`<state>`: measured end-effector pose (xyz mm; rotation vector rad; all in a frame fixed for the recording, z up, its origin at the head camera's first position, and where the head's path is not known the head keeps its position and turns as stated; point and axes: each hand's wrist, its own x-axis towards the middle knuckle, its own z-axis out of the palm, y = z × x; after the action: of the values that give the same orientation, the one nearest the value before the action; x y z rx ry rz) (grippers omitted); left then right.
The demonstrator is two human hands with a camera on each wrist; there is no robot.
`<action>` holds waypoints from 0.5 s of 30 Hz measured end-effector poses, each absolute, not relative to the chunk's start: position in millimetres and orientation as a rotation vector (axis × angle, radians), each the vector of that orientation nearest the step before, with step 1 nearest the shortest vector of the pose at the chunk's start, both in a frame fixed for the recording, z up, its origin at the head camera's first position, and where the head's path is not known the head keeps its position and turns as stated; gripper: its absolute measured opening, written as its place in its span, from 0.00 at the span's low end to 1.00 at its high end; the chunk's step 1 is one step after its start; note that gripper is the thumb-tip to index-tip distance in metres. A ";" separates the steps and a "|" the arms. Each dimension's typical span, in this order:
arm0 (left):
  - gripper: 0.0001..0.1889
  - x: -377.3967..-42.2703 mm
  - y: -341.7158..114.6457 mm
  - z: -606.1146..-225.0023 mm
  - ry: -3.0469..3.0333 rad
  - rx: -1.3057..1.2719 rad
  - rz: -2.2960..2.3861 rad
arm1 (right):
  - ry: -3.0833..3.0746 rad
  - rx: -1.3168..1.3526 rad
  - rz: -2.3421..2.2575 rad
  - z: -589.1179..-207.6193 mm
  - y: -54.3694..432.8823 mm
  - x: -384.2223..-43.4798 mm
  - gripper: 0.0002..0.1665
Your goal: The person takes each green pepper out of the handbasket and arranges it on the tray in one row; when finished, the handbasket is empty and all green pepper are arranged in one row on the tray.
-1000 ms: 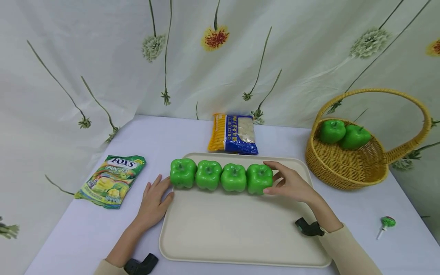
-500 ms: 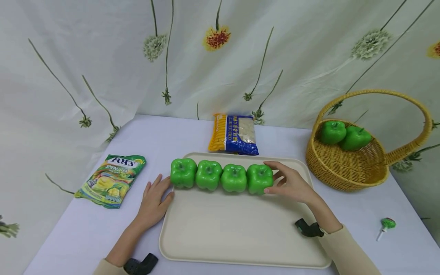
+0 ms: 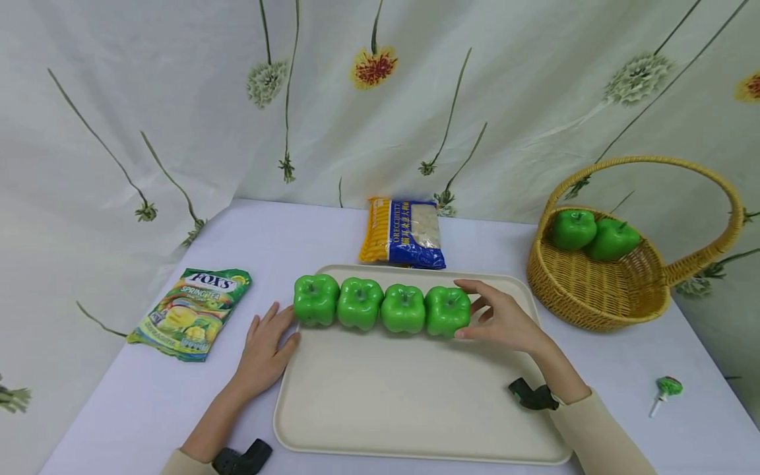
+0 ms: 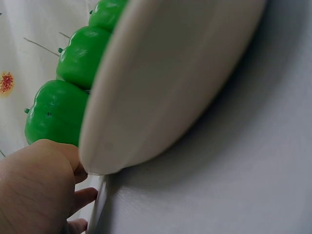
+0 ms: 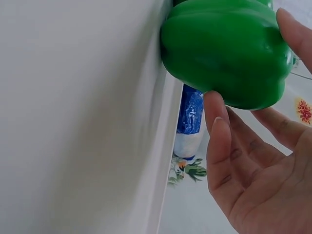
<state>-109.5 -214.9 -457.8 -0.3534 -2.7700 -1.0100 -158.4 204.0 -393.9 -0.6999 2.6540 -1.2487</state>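
Note:
Several green bell peppers stand in a row along the far part of a beige tray. My right hand holds the rightmost bell pepper from its right side, thumb at the near side and index finger at the far side. In the right wrist view, fingertips also meet the side of this bell pepper. My left hand lies at the tray's left edge with its fingers extended, fingertips beside the leftmost bell pepper. The left wrist view shows that hand right against the tray's rim.
A wicker basket with two bell peppers inside stands at the right. Behind the tray lies a pasta bag. A Fox's candy bag is at the left, and a green lollipop lies at the right.

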 end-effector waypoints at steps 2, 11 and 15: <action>0.25 -109.4 -215.2 -458.1 -2.769 -0.353 -1.008 | 2.652 -0.709 -1.244 -393.5 205.2 -158.6 0.48; 0.25 -109.4 -214.6 -459.1 -2.747 -0.349 -1.001 | 2.686 -0.719 -1.214 -379.5 227.3 -157.7 0.46; 0.25 -108.6 -214.1 -458.0 -2.747 -0.351 -1.004 | 2.775 -0.685 -1.219 -369.4 251.3 -157.7 0.42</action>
<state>-108.6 -214.1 -458.0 -0.3507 -2.7471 -1.0038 -157.7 251.3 -369.4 -0.6846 2.7749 -1.2189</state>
